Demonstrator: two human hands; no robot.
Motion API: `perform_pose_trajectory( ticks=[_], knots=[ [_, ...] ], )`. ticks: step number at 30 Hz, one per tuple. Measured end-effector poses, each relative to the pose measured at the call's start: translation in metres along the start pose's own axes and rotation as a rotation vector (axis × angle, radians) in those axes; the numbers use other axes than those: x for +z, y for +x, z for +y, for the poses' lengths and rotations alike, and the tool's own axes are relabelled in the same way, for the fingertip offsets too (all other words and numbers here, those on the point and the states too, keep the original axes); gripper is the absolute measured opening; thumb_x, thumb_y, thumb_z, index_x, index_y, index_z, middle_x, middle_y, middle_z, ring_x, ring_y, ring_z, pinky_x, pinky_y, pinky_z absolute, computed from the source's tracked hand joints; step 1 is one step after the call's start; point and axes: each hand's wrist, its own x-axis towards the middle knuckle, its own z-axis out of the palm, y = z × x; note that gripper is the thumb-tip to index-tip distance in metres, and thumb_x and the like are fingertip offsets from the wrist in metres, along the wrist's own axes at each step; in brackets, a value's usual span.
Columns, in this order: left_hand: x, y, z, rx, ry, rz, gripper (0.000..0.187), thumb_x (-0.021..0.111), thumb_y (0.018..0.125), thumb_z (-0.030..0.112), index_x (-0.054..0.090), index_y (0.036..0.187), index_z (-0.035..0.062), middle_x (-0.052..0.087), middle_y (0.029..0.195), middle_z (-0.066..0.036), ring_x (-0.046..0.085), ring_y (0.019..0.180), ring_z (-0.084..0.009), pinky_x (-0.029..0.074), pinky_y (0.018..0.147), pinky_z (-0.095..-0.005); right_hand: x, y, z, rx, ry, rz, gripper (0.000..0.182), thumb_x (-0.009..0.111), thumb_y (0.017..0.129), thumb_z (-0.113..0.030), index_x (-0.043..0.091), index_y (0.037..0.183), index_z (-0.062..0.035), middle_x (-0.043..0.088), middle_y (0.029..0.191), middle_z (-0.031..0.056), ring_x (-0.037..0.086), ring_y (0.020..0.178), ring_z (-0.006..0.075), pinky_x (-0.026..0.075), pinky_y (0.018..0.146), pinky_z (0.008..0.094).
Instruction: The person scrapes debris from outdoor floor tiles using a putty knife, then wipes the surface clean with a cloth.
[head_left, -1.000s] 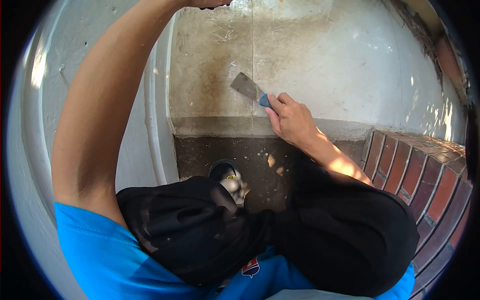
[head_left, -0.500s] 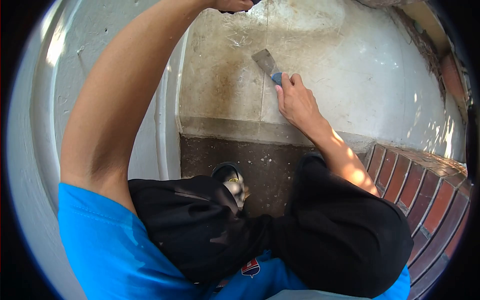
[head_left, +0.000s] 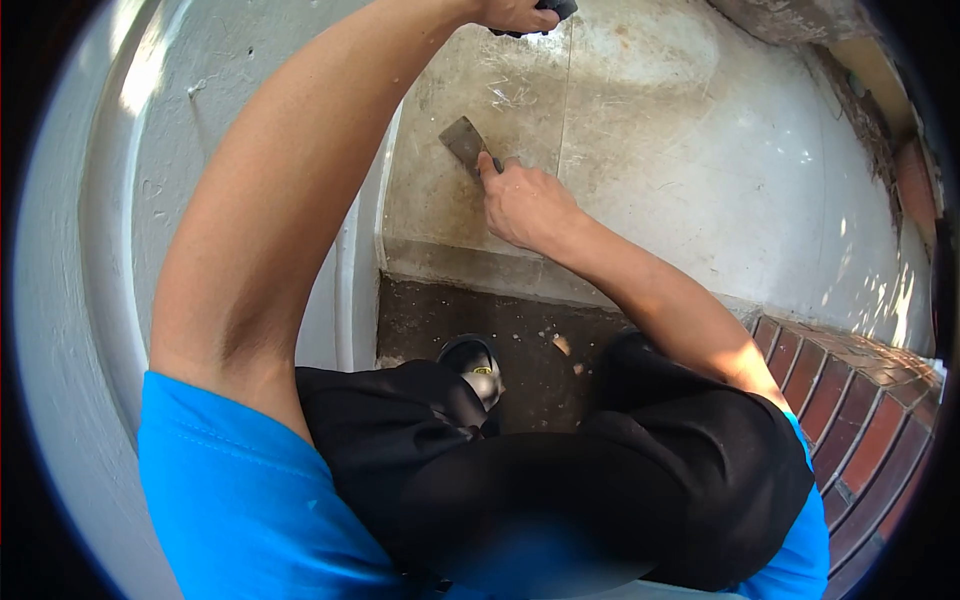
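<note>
My right hand (head_left: 530,203) is closed around the handle of a scraper (head_left: 463,142). Its broad, dull metal blade points up and left and lies over the brownish stained part of a pale slab (head_left: 640,180). At the top edge, my left hand (head_left: 512,14) has its fingers wrapped round a dark object (head_left: 560,8). The frame cuts off most of that hand, so I cannot tell what the object is. Light scratch marks (head_left: 510,95) show on the slab between the two hands.
A grey painted wall (head_left: 230,130) rises at the left. Red brickwork (head_left: 850,420) stands at the lower right. A dark floor strip (head_left: 540,360) with loose chips (head_left: 562,345) runs below the slab, where my shoe (head_left: 472,365) rests. Dry debris (head_left: 858,115) lines the far right edge.
My right hand has carried the scraper leftward across the slab, off the seam and onto the stained area. The view has shifted a little, and more of my left hand and its dark object shows.
</note>
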Motion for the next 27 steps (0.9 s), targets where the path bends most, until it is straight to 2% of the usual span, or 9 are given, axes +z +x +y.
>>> perform_pose_trajectory(
  ticks=[3,6,8,12,15,18,21,24,27],
  knots=[
    [-0.003,-0.005,0.000,-0.032,-0.027,-0.038,0.033,0.063,0.077,0.036,0.072,0.086,0.0052,0.071,0.080,-0.020,0.069,0.080,-0.0382,0.055,0.076,-0.0471,-0.013,-0.021,-0.011,0.018,0.006,-0.067,0.049,0.047,0.091,-0.011,0.049,0.132,0.0154,0.064,0.100,0.0336,0.070,0.082,0.0449,0.059,0.069,0.0475],
    [0.008,-0.007,-0.014,0.040,0.030,0.093,0.033,0.063,0.077,0.036,0.072,0.085,0.0049,0.071,0.080,-0.019,0.069,0.080,-0.0377,0.055,0.075,-0.0467,-0.014,-0.034,-0.020,0.059,-0.021,-0.116,0.044,0.046,0.092,-0.011,0.053,0.128,0.0145,0.066,0.099,0.0315,0.071,0.083,0.0434,0.059,0.070,0.0469],
    [-0.007,-0.008,-0.012,-0.058,-0.068,-0.056,0.033,0.063,0.077,0.036,0.072,0.085,0.0049,0.071,0.079,-0.019,0.069,0.079,-0.0376,0.055,0.075,-0.0464,-0.019,-0.010,-0.021,0.063,0.026,-0.112,0.042,0.045,0.093,-0.010,0.054,0.126,0.0140,0.067,0.098,0.0307,0.071,0.084,0.0430,0.059,0.072,0.0475],
    [-0.002,-0.003,-0.012,-0.053,-0.027,-0.003,0.033,0.063,0.077,0.036,0.072,0.085,0.0051,0.071,0.080,-0.019,0.069,0.080,-0.0373,0.055,0.075,-0.0463,-0.014,0.047,-0.013,0.045,0.113,-0.092,0.052,0.048,0.090,-0.014,0.048,0.136,0.0112,0.067,0.083,0.0313,0.069,0.081,0.0476,0.057,0.072,0.0519],
    [0.005,-0.007,-0.010,-0.041,-0.026,-0.013,0.033,0.063,0.077,0.036,0.072,0.085,0.0052,0.071,0.081,-0.020,0.069,0.081,-0.0372,0.055,0.075,-0.0462,-0.026,0.026,-0.023,0.078,0.054,-0.159,0.032,0.046,0.093,-0.011,0.064,0.106,0.0115,0.071,0.093,0.0269,0.071,0.088,0.0423,0.059,0.076,0.0471],
    [0.003,-0.015,-0.020,-0.084,-0.050,-0.057,0.033,0.062,0.077,0.035,0.072,0.085,0.0050,0.071,0.082,-0.020,0.069,0.081,-0.0377,0.055,0.076,-0.0466,-0.020,0.006,-0.030,0.149,0.004,-0.109,0.031,0.047,0.093,-0.013,0.067,0.096,0.0104,0.071,0.093,0.0259,0.071,0.090,0.0409,0.059,0.077,0.0454],
    [0.002,-0.013,-0.022,-0.105,-0.137,-0.111,0.034,0.061,0.077,0.035,0.072,0.086,0.0043,0.071,0.084,-0.021,0.069,0.082,-0.0394,0.055,0.077,-0.0476,-0.025,0.033,-0.024,0.083,0.084,-0.102,0.039,0.045,0.091,-0.010,0.058,0.121,0.0111,0.068,0.086,0.0301,0.069,0.083,0.0471,0.056,0.075,0.0526],
    [0.007,-0.009,-0.022,-0.115,-0.044,-0.018,0.035,0.061,0.076,0.036,0.072,0.086,0.0041,0.071,0.084,-0.022,0.069,0.083,-0.0399,0.055,0.077,-0.0477,-0.035,0.057,-0.021,0.080,0.100,-0.128,0.039,0.045,0.091,-0.010,0.058,0.121,0.0114,0.069,0.087,0.0303,0.069,0.084,0.0470,0.056,0.075,0.0523],
    [0.012,-0.011,-0.019,-0.068,-0.005,0.000,0.034,0.062,0.076,0.035,0.072,0.086,0.0045,0.071,0.084,-0.022,0.069,0.082,-0.0398,0.055,0.077,-0.0477,-0.027,0.034,-0.025,0.067,0.045,-0.115,0.039,0.044,0.092,-0.010,0.058,0.121,0.0108,0.069,0.088,0.0299,0.069,0.085,0.0466,0.056,0.076,0.0525]
  ],
)
